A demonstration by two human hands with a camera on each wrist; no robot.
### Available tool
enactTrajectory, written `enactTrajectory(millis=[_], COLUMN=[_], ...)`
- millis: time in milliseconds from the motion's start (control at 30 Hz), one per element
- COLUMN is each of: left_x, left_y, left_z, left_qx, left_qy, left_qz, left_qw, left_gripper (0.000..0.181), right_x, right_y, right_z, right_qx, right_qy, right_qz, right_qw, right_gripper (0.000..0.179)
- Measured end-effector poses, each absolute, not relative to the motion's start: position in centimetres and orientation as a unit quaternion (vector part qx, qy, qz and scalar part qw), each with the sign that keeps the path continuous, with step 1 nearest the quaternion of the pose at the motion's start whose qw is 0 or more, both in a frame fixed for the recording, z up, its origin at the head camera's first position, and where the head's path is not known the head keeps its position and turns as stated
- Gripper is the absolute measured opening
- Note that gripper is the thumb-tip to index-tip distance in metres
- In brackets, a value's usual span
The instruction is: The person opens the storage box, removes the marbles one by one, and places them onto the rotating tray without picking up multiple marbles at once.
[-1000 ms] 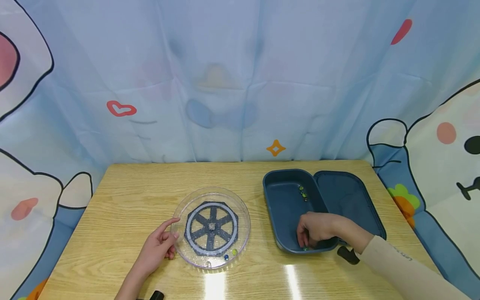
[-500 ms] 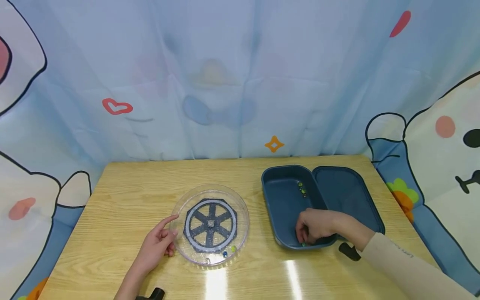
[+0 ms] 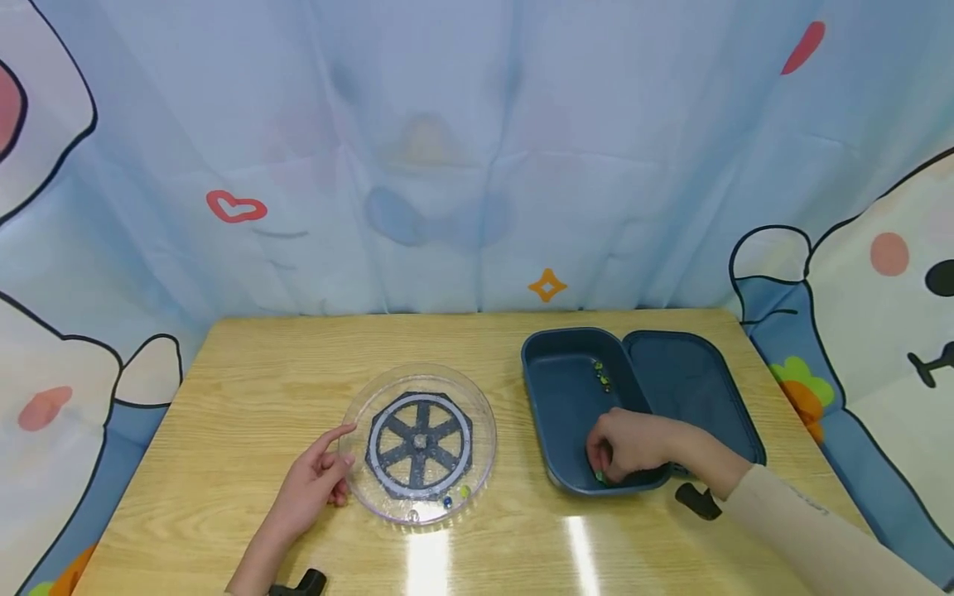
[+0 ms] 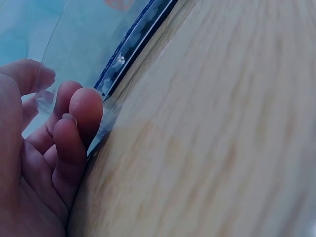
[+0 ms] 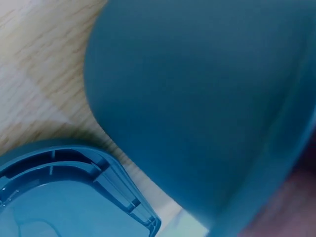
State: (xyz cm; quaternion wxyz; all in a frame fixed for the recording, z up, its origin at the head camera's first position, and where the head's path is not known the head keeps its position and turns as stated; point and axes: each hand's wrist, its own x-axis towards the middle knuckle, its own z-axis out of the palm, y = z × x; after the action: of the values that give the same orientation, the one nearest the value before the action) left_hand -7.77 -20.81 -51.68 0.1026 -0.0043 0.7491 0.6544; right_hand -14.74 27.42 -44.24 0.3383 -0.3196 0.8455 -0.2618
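Only the head view shows the marbles: a line inside the blue box at its one o'clock, and three in the clear dish between four and six. The right wrist view adds the ribbed rim of the lid, beside the box at three. The right hand, near the box's five-o'clock end, pinches a green marble in its fingertips. The left hand, index finger extended, others loosely curled, touches the dish's rim at nine. The box lies at the dish's three o'clock, its long axis running from about eleven-thirty to five-thirty; the dish is round.
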Motion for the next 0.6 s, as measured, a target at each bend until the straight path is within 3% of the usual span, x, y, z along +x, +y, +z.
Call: enactTrajectory(millis=[367, 600], left_x=[-7.7, -7.9], left_y=[-20.7, -20.9], left_z=[-51.8, -51.6], left_qx=[-0.009, -0.006], left_qy=[0.748, 0.746], left_qz=[0.656, 0.658], left_qw=[0.103, 0.106], left_gripper=[0.046, 0.047], right_x=[-15.1, -14.1], right_y=[27.0, 24.3], right_z=[-42.9, -41.3], right_qx=[-0.346, -0.334], right_qy=[0.828, 0.815], right_qz=[-0.355, -0.42], right_qw=[0.262, 0.217], right_gripper=[0.007, 0.005])
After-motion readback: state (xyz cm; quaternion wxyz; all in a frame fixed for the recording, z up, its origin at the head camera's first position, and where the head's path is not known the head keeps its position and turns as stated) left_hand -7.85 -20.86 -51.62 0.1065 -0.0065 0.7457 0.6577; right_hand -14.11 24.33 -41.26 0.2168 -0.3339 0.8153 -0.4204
